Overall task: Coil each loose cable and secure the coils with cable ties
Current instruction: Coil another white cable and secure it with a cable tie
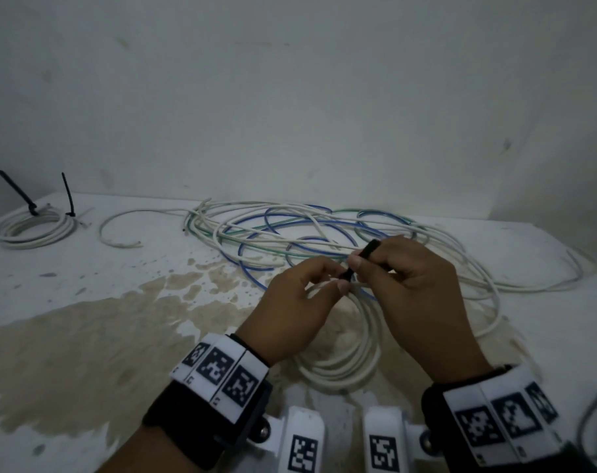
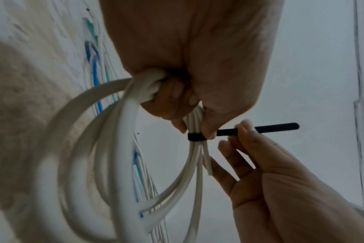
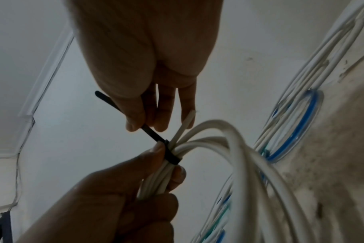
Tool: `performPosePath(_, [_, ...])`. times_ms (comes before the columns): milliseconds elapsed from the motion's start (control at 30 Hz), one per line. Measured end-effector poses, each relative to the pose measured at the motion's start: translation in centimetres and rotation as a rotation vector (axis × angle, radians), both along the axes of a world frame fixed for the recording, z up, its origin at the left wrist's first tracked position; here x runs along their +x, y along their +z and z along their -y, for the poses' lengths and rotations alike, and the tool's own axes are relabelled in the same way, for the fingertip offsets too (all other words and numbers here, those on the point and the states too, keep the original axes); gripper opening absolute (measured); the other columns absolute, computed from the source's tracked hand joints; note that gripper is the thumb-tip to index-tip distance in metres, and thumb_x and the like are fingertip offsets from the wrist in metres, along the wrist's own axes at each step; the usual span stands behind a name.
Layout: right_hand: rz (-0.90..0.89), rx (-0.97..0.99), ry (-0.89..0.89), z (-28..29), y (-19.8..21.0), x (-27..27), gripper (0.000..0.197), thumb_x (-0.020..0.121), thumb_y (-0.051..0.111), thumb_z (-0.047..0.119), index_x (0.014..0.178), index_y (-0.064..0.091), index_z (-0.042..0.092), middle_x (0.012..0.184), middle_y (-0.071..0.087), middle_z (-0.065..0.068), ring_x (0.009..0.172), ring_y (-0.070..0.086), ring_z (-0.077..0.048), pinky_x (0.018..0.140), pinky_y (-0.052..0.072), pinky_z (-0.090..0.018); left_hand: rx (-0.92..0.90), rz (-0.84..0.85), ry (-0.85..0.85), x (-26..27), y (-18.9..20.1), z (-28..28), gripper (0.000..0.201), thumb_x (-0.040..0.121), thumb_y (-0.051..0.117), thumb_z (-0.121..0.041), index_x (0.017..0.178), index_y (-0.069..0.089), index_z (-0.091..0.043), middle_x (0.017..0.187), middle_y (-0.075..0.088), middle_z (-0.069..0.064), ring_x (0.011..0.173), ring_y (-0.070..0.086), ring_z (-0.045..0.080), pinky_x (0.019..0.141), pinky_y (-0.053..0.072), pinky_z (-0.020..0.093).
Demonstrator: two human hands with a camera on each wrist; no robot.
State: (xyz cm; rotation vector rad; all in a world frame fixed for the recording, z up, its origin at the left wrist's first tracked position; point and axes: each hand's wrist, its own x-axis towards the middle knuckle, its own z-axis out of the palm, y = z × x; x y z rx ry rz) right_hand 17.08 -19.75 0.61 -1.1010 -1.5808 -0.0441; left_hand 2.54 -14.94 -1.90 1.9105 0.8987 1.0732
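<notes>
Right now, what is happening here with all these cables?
A person is tying up a white cable coil. The left hand grips the bundled loops while the right hand pinches the tail of a black cable tie already wrapped around them. At the far left of the table, another white coil already carries two black ties. A loose tangle of cables lies uncoiled behind the hands.

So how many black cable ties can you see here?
3. Two stand up from the finished coil at far left: one and another. The third tie wraps the coil in the hands, right hand pulling its tail. Others may be hidden.
</notes>
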Motion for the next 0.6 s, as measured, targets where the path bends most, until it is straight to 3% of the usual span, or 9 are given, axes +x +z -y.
performPosePath(67, [0.042,-0.007,0.029,0.0,-0.2,-0.2,0.019,0.082,0.065,0.013,0.064,0.067,0.007,0.067,0.062,-0.004,0.067,0.057,-0.009,0.065,0.043,-0.02,-0.013,-0.004,0.02,-0.1,0.2,-0.1,0.006,0.091,0.061,-0.023,0.089,0.065,-0.026,0.079,0.06,-0.01,0.065,0.052,-0.001,0.06,0.04,0.019])
performPosePath(167, [0.085,-0.014,0.074,0.1,0.0,-0.3,0.028,0.084,0.059,0.024,0.067,0.069,0.004,0.069,0.063,-0.006,0.068,0.058,-0.009,0.065,0.044,-0.022,-0.064,0.003,0.022,-0.2,0.8,0.3,0.008,0.092,0.059,-0.025,0.089,0.065,-0.021,0.084,0.064,0.0,0.053,0.049,0.0,0.053,0.038,0.021])
performPosePath(233, [0.095,-0.032,0.087,0.2,0.5,-0.6,0.026,0.083,0.058,0.028,0.07,0.071,0.009,0.071,0.065,-0.002,0.071,0.059,-0.005,0.066,0.043,-0.016,-0.134,0.06,0.015,-0.5,1.2,0.6,0.012,0.092,0.058,-0.028,0.088,0.064,-0.018,0.084,0.063,0.004,0.04,0.042,-0.001,0.046,0.031,0.022])
performPosePath(333, [0.068,-0.179,0.09,0.1,1.7,-0.8,0.006,0.082,0.069,0.028,0.088,0.068,0.028,0.086,0.066,0.011,0.084,0.06,0.002,0.073,0.041,-0.01,-0.319,0.193,0.014,-1.5,1.6,1.0,0.013,0.093,0.058,-0.023,0.092,0.066,-0.013,0.078,0.061,0.002,0.037,0.034,0.004,0.043,0.029,0.021])
performPosePath(433, [0.215,-0.517,0.025,0.1,2.8,-0.6,0.042,0.079,0.071,0.034,0.117,0.054,0.041,0.108,0.055,0.028,0.096,0.051,0.014,0.08,0.032,0.0,-0.48,0.279,-0.027,-3.4,2.0,1.4,0.01,0.095,0.056,-0.018,0.093,0.063,-0.011,0.078,0.054,0.008,0.041,0.028,0.01,0.04,0.026,0.017])
performPosePath(467, [0.344,-0.61,0.012,0.2,3.2,-0.9,0.037,0.081,0.068,0.037,0.117,0.058,0.039,0.108,0.055,0.028,0.094,0.05,0.014,0.079,0.033,-0.002,-0.502,0.294,-0.043,-4.1,2.2,1.5,0.009,0.095,0.056,-0.017,0.094,0.062,-0.011,0.078,0.053,0.009,0.041,0.028,0.01,0.039,0.026,0.017])
performPosePath(533, [0.495,-0.675,0.037,0.1,3.4,-2.2,0.01,0.087,0.063,0.035,0.088,0.068,0.025,0.085,0.066,0.015,0.072,0.057,0.005,0.065,0.037,-0.011,-0.528,0.359,-0.055,-5.3,2.8,1.8,0.007,0.094,0.056,-0.013,0.098,0.06,-0.009,0.075,0.053,0.007,0.039,0.03,0.008,0.038,0.028,0.016])
performPosePath(600, [0.414,-0.695,0.078,-0.4,3.0,-3.2,0.025,0.089,0.061,0.028,0.074,0.066,0.009,0.067,0.065,-0.003,0.057,0.059,-0.009,0.059,0.047,-0.023,-0.576,0.491,-0.032,-6.4,3.5,2.0,0.01,0.093,0.055,-0.01,0.102,0.058,-0.008,0.075,0.055,0.008,0.04,0.041,0.009,0.038,0.038,0.018])
